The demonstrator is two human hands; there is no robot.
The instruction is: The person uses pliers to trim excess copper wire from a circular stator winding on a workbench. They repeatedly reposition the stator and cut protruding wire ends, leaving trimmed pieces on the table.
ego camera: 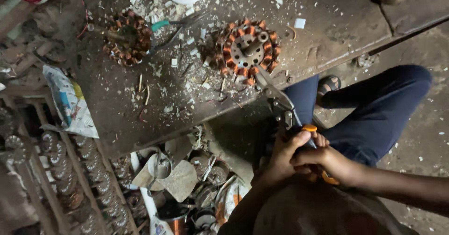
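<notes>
Where the two hands meet at the lower middle of the head view, both are closed around the orange handles (309,128) of a pair of metal snips (279,108). The left hand (282,159) wraps the handles from the near side; the right hand (327,161) overlaps it from the other side, so the hands touch each other.

The long axis of the snips runs diagonally, from the hands up and to the left. The blades reach the near edge of the wound stator (246,49), a ring of copper coils with orange insulation, and appear to touch its lower rim. Whether the blades are parted cannot be told.

This stator lies flat on the surface (327,24), near its front edge, directly ahead of the hands. A second stator (127,37) lies well apart to the left, beside green-handled pliers (169,25). White scraps litter the surface between them.
</notes>
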